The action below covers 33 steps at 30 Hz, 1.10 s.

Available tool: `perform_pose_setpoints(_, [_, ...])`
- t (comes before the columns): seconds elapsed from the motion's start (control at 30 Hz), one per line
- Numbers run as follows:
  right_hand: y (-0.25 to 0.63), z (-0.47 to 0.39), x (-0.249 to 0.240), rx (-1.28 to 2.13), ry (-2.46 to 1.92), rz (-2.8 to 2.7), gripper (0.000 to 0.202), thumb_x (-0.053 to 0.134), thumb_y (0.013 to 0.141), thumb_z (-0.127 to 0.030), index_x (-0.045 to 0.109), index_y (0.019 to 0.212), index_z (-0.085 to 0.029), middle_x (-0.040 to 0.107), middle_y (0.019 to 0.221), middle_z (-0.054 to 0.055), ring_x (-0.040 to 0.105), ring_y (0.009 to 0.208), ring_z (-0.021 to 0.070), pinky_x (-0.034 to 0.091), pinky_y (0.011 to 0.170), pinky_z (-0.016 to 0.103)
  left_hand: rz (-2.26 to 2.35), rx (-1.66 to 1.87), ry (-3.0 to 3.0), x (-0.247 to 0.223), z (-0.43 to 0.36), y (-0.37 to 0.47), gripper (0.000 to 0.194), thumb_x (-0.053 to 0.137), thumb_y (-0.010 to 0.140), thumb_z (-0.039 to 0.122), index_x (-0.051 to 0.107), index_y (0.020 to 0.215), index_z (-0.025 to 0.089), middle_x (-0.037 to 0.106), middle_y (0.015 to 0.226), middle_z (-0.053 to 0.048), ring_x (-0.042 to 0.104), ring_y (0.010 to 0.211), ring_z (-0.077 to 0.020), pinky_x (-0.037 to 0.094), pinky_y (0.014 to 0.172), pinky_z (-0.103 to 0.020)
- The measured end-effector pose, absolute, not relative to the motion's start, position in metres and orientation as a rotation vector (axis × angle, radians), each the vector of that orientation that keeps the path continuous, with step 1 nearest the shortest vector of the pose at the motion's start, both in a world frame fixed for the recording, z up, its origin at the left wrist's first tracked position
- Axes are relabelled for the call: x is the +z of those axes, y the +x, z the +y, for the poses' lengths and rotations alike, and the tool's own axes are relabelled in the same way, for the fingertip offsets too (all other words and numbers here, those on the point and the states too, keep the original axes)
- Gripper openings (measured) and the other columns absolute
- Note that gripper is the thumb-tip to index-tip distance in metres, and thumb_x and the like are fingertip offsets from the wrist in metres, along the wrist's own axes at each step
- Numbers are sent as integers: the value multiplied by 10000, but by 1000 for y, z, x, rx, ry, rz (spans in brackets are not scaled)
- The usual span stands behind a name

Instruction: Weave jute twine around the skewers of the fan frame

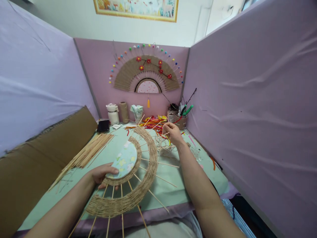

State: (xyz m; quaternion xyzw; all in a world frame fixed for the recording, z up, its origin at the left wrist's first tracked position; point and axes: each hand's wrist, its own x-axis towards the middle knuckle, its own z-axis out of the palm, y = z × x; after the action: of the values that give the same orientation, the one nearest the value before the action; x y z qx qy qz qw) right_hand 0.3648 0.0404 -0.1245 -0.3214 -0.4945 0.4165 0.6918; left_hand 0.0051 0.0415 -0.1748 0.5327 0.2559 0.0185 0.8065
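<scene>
My left hand (105, 173) grips a woven fan (153, 158) at its inner end, thumb on top of the pale blue floral half-circle (125, 162) and fingers beneath. Bands of tan twine are woven across thin wooden sticks that spread outward. The fan is tilted, with its sticks pointing right and toward me. At the far end of the fan my right hand (172, 133) is pinched closed beside a stick tip. What lies between those fingertips is too small to make out. Loose pale twine (164, 147) lies tangled below that hand.
Thin wooden sticks (92, 148) lie at left beside a leaning cardboard sheet (49, 165). Behind are a white jar (113, 114), a twine spool (123, 112), red and orange pipe cleaners (148, 123) and a tool holder (181, 122). A finished fan (123, 74) hangs on the back panel.
</scene>
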Motion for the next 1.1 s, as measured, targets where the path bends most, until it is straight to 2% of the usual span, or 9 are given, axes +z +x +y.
perform_pose_setpoints(0.23, [376,32,-115,831,-830,-1105,247,720,609,-347,550,689,-188,443,521,-67,346,455,62,243,437,201,518,-27,1132,-175,41,9,457,589,709,274,600,1098,34,705,710,-203,483,253,-146,251,198,-187])
perform_pose_setpoints(0.4, [389,27,-112,1032,-654,-1037,291,750,598,-355,570,754,-188,364,472,-96,246,408,40,193,421,193,515,-44,1127,-170,39,12,477,599,709,271,584,1124,37,703,669,-181,465,235,-148,241,186,-192])
perform_pose_setpoints(0.6, [393,26,-115,1263,-657,-998,287,775,591,-278,627,815,-175,630,702,-6,305,432,26,219,424,183,534,-43,1140,-172,38,12,383,600,702,265,628,1015,45,694,627,-172,469,238,-148,231,187,-181])
perform_pose_setpoints(0.73, [395,31,-116,1177,-654,-953,207,729,636,-249,640,816,-200,670,765,-8,211,396,19,201,403,192,540,-53,1142,-175,40,11,263,585,715,251,653,868,49,689,628,-181,463,235,-137,254,196,-181])
perform_pose_setpoints(0.83, [395,35,-119,1156,-642,-908,183,712,654,-237,650,823,-207,688,803,-3,207,380,14,222,388,188,542,-58,1144,-177,41,10,251,576,722,242,650,871,54,684,616,-172,468,240,-140,250,196,-180])
perform_pose_setpoints(0.9, [391,37,-121,1183,-644,-891,200,719,649,-228,660,838,-200,698,831,7,260,376,9,264,387,181,544,-52,1143,-177,41,10,265,583,714,245,648,888,57,683,613,-169,490,260,-151,235,194,-174])
perform_pose_setpoints(0.97, [384,40,-124,1227,-670,-882,226,727,645,-220,667,862,-196,707,864,22,400,419,25,346,420,179,546,-36,1138,-178,41,10,275,596,703,244,644,900,59,687,625,-172,512,282,-160,231,196,-169])
perform_pose_setpoints(1.03, [374,42,-128,1277,-703,-879,244,729,649,-209,669,884,-191,711,896,38,557,554,71,427,489,187,532,-36,1135,-177,40,10,275,598,707,245,643,900,54,688,631,-173,508,278,-155,240,199,-174])
perform_pose_setpoints(1.1, [362,44,-132,1345,-722,-884,244,728,656,-194,671,893,-181,710,930,54,634,703,112,469,546,191,510,-41,1135,-175,39,11,269,592,719,246,645,898,52,688,629,-163,496,270,-148,257,205,-181])
